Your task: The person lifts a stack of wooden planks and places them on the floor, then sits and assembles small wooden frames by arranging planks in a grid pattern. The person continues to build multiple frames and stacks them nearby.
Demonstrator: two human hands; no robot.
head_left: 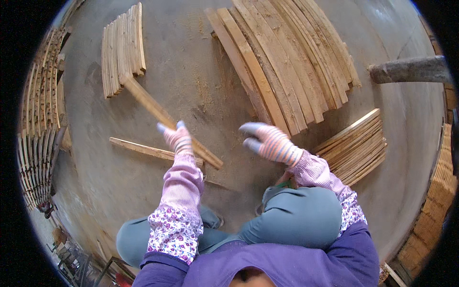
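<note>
A striped glove with grey fingertips covers my left hand [177, 137], which grips a wooden strip [148, 103] near its lower end. The strip slants from upper left to lower right, and its far end is blurred beside a small stack of strips [123, 48]. On the floor under my left forearm lies another wooden strip [138, 147]. My right hand [270, 141], gloved the same way, holds nothing; its thumb and fingers are apart. Just beyond it is the near end of a wide pile of boards [282, 62].
A bundle of thin strips [356, 148] lies to the right, beside my right forearm. Farther right, a round post [409, 70] juts in. Racked wood [43, 115] lines the left edge, stacked wood [432, 205] the right. Sawdust dots the concrete floor [191, 62].
</note>
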